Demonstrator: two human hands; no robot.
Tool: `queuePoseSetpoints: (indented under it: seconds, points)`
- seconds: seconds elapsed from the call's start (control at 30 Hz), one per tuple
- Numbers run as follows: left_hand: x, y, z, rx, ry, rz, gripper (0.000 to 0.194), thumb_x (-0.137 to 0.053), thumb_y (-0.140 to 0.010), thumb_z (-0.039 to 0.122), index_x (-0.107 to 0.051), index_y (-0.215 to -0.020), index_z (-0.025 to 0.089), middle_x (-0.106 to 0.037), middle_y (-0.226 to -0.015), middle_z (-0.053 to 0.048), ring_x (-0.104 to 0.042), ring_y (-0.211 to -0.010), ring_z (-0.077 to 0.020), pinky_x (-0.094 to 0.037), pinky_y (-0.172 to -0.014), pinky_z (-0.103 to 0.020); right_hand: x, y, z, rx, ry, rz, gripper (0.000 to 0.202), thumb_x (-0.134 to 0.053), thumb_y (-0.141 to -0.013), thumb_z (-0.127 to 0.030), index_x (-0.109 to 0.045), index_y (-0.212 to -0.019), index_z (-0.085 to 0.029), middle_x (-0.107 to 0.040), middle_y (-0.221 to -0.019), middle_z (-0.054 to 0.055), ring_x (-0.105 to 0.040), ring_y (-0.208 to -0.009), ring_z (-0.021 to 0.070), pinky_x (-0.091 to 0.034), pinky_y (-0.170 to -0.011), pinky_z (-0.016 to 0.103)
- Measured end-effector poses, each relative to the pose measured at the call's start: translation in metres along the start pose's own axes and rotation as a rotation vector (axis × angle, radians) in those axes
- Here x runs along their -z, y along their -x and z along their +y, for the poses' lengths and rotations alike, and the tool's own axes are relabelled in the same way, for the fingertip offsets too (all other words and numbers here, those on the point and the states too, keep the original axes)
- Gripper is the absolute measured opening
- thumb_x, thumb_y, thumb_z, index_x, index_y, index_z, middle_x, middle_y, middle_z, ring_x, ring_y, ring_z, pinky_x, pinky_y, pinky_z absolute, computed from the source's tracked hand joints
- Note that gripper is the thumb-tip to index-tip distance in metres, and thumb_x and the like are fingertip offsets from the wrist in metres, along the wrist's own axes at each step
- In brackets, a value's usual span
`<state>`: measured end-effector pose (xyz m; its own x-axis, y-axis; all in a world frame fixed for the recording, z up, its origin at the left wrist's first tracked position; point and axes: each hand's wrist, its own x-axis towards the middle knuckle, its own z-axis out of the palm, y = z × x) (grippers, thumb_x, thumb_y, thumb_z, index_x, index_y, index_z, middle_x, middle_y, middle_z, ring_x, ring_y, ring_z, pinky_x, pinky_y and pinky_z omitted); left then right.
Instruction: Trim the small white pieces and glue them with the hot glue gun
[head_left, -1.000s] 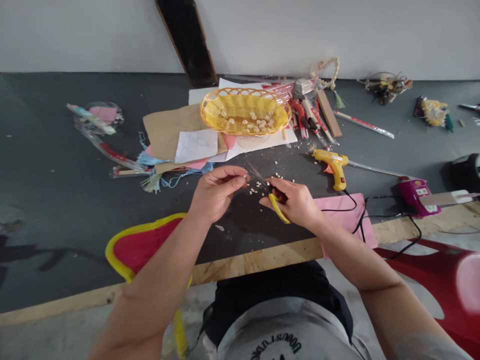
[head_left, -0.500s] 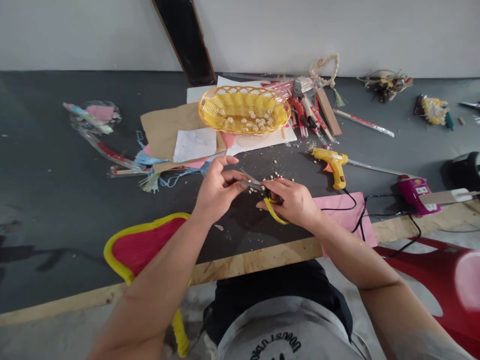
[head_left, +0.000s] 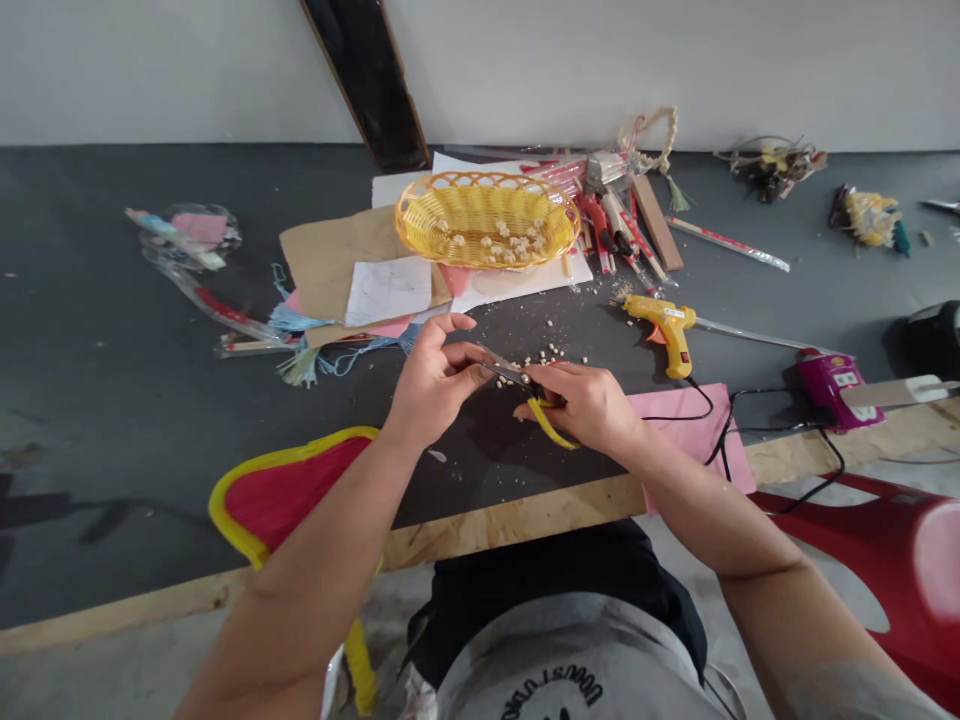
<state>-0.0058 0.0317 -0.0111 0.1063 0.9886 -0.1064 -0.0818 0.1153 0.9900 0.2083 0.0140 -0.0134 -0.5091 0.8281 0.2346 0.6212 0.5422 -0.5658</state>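
My right hand (head_left: 589, 400) is closed around the yellow-handled scissors (head_left: 552, 424), whose blades point left. My left hand (head_left: 439, 380) has thumb and index finger pinched together at the blade tips; what it pinches is too small to make out. Small pale beads or bits (head_left: 550, 353) lie scattered on the dark table just beyond the scissors. A yellow woven basket (head_left: 487, 205) with several small cream pieces inside stands past both hands, partly on brown paper (head_left: 322, 255) and white sheets.
A yellow glue gun (head_left: 670, 330) lies right of my hands, its cord crossing pink paper (head_left: 694, 430) near a purple power socket (head_left: 836, 388). Sticks and red-handled tools (head_left: 598, 222) lie behind. A red, yellow-edged object (head_left: 292, 480) is by my left forearm.
The scissor blades have drawn closer together between my hands. Both hands stay almost in the same place.
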Motion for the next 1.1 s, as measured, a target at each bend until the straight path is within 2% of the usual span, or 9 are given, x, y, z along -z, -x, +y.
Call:
queuePoseSetpoints:
  seconds: [0.23, 0.43, 0.5, 0.63, 0.73, 0.93, 1.1]
  points:
    - [0.0, -0.001, -0.002, 0.036, 0.035, 0.012, 0.057, -0.086, -0.064, 0.027, -0.047, -0.105, 0.023, -0.069, -0.075, 0.004, -0.067, -0.064, -0.0111, -0.049, -0.059, -0.02, 0.003, 0.0, -0.002, -0.014, 0.05, -0.001, 0.036, -0.064, -0.092, -0.05, -0.072, -0.108, -0.019, -0.069, -0.074, 0.001, -0.058, -0.06, 0.0119, -0.038, -0.059, 0.023]
    - [0.0, -0.001, -0.002, 0.004, -0.013, 0.003, 0.052, -0.085, -0.068, 0.033, -0.05, -0.105, 0.023, -0.071, -0.077, 0.002, -0.069, -0.068, -0.0142, -0.052, -0.063, -0.024, 0.005, 0.0, -0.004, -0.074, 0.024, 0.003, 0.031, -0.062, -0.094, -0.049, -0.071, -0.104, -0.021, -0.068, -0.072, 0.0, -0.055, -0.058, 0.0107, -0.037, -0.057, 0.022]
    - [0.001, 0.0, -0.002, -0.039, -0.128, -0.003, 0.043, -0.081, -0.072, 0.036, -0.054, -0.102, 0.022, -0.072, -0.08, -0.001, -0.07, -0.073, -0.0161, -0.054, -0.068, -0.027, 0.006, -0.001, -0.002, -0.119, -0.036, 0.066, 0.035, -0.061, -0.093, -0.051, -0.07, -0.107, -0.02, -0.066, -0.072, 0.0, -0.054, -0.059, 0.0106, -0.037, -0.057, 0.021]
    - [0.003, 0.001, -0.002, -0.201, -0.569, -0.042, 0.016, -0.07, -0.082, 0.032, -0.066, -0.093, 0.021, -0.072, -0.086, -0.003, -0.068, -0.082, -0.019, -0.054, -0.08, -0.033, 0.01, -0.003, 0.002, -0.186, -0.133, 0.197, 0.043, -0.062, -0.091, -0.054, -0.07, -0.108, -0.014, -0.061, -0.068, 0.0, -0.053, -0.059, 0.0103, -0.039, -0.057, 0.02]
    - [0.005, 0.0, -0.004, -0.254, -0.791, -0.096, 0.012, -0.064, -0.082, 0.025, -0.071, -0.092, 0.022, -0.069, -0.086, -0.004, -0.066, -0.084, -0.0208, -0.053, -0.081, -0.035, 0.013, -0.004, 0.002, -0.208, -0.166, 0.248, 0.047, -0.063, -0.09, -0.055, -0.071, -0.108, -0.012, -0.061, -0.069, 0.0, -0.051, -0.058, 0.0098, -0.04, -0.057, 0.021]
    - [0.008, -0.001, -0.003, -0.318, -0.848, -0.18, 0.022, -0.055, -0.081, 0.014, -0.07, -0.095, 0.022, -0.071, -0.093, -0.005, -0.064, -0.094, -0.0232, -0.052, -0.089, -0.038, 0.015, -0.005, 0.001, -0.264, -0.17, 0.271, 0.05, -0.062, -0.088, -0.059, -0.071, -0.109, -0.014, -0.065, -0.071, 0.001, -0.051, -0.056, 0.0099, -0.041, -0.056, 0.021]
    - [0.008, -0.001, -0.006, -0.36, -0.884, -0.184, 0.019, -0.055, -0.084, 0.018, -0.071, -0.095, 0.022, -0.071, -0.097, -0.007, -0.064, -0.098, -0.0248, -0.052, -0.093, -0.041, 0.015, -0.005, 0.001, -0.23, -0.169, 0.262, 0.047, -0.061, -0.089, -0.057, -0.071, -0.107, -0.014, -0.066, -0.072, 0.002, -0.056, -0.059, 0.0113, -0.044, -0.059, 0.021]
